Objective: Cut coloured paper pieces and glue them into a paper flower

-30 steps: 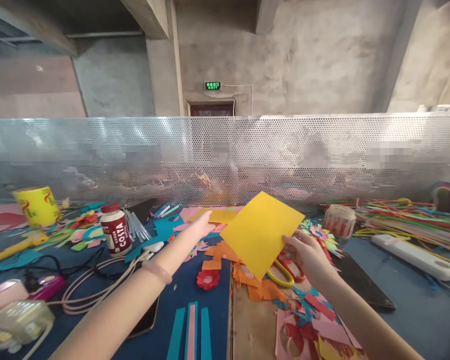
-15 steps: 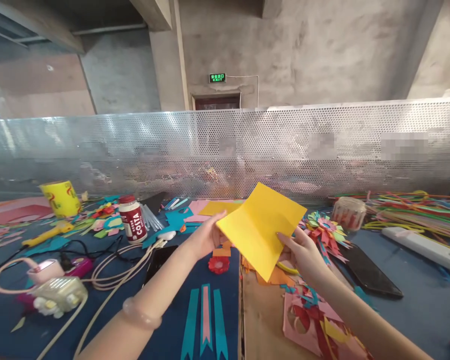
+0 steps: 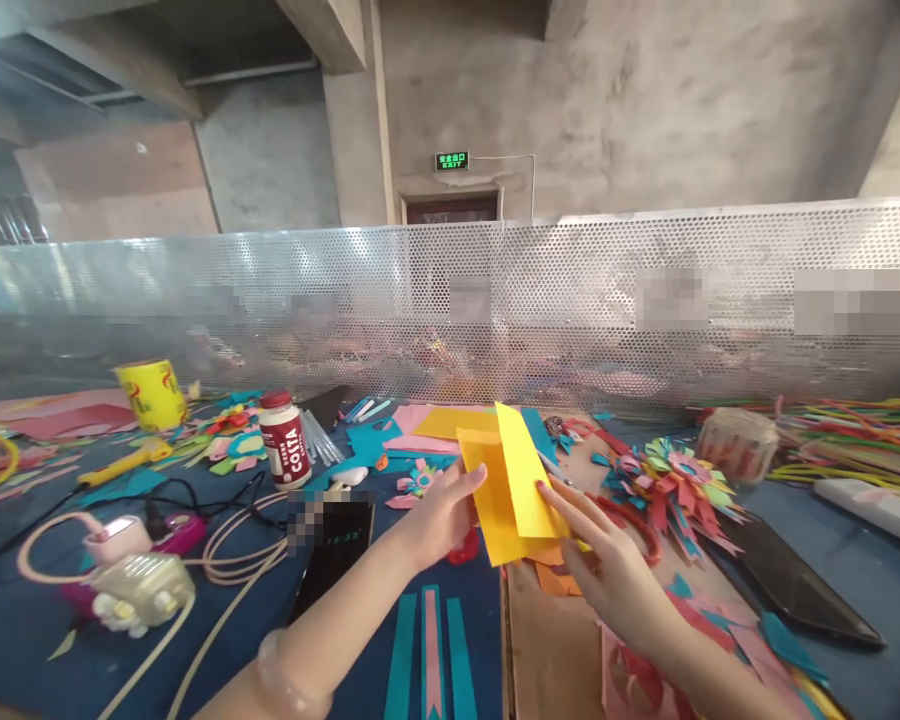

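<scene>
A yellow sheet of paper (image 3: 529, 480) is held up above the table, bent along a crease so its right part stands folded toward the left part. My left hand (image 3: 454, 515) pinches its left edge, thumb in front. My right hand (image 3: 596, 550) grips the lower right side, fingertips on the folded part. Behind my left hand, a red paper flower (image 3: 465, 547) is partly hidden. Below lie teal paper strips (image 3: 401, 655) and a pink strip on teal (image 3: 433, 640). Orange paper scraps (image 3: 555, 578) lie under the sheet.
Layered paper rosettes (image 3: 679, 480) lie at the right, near a dark phone (image 3: 802, 580) and a glass jar (image 3: 739, 445). On the left are a Costa bottle (image 3: 285, 440), cables (image 3: 229, 540), a yellow glue gun (image 3: 124, 462) and a yellow tape roll (image 3: 150, 395). A perforated metal screen (image 3: 330, 300) stands behind.
The yellow sheet went from nearly flat to folded along its crease, its right part swung inward. My right hand moved lower against it. The view shifted, uncovering a small flower and more rosettes.
</scene>
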`<state>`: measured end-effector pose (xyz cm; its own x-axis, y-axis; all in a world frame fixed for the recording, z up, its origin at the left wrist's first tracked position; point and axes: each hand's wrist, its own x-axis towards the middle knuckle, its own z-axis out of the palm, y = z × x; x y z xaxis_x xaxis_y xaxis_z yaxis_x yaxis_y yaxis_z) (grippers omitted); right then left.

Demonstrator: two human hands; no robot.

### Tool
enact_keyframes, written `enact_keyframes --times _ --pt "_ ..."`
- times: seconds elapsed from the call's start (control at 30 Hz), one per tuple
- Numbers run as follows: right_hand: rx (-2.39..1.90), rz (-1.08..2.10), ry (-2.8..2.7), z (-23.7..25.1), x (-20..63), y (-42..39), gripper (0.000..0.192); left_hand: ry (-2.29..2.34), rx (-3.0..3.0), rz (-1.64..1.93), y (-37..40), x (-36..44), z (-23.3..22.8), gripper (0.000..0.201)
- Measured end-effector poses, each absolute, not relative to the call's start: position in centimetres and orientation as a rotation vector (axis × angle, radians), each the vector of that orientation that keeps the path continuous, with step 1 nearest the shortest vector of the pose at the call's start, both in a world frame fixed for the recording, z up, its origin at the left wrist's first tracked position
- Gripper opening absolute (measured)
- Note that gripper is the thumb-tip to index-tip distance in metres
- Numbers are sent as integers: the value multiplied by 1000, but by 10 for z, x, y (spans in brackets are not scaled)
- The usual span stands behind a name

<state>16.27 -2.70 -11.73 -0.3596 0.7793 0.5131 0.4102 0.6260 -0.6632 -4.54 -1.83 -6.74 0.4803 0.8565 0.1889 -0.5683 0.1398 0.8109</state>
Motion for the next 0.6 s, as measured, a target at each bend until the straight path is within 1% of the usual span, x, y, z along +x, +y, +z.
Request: enact_keyframes --times 0.2,0.37,0.5,0.6 --pt "-919 138 -2170 -122 156 -30 58 472 943 1134 -20 -39 -70 40" --pt "-991 61 -2223 -125 153 -32 59 528 957 1131 -22 -36 -70 29" --pt "-990 18 -2283 -120 153 -38 60 586 961 1160 -19 -39 -74 31" --pt "-989 92 -2286 -114 153 -42 56 609 960 1178 -17 -40 -76 33"
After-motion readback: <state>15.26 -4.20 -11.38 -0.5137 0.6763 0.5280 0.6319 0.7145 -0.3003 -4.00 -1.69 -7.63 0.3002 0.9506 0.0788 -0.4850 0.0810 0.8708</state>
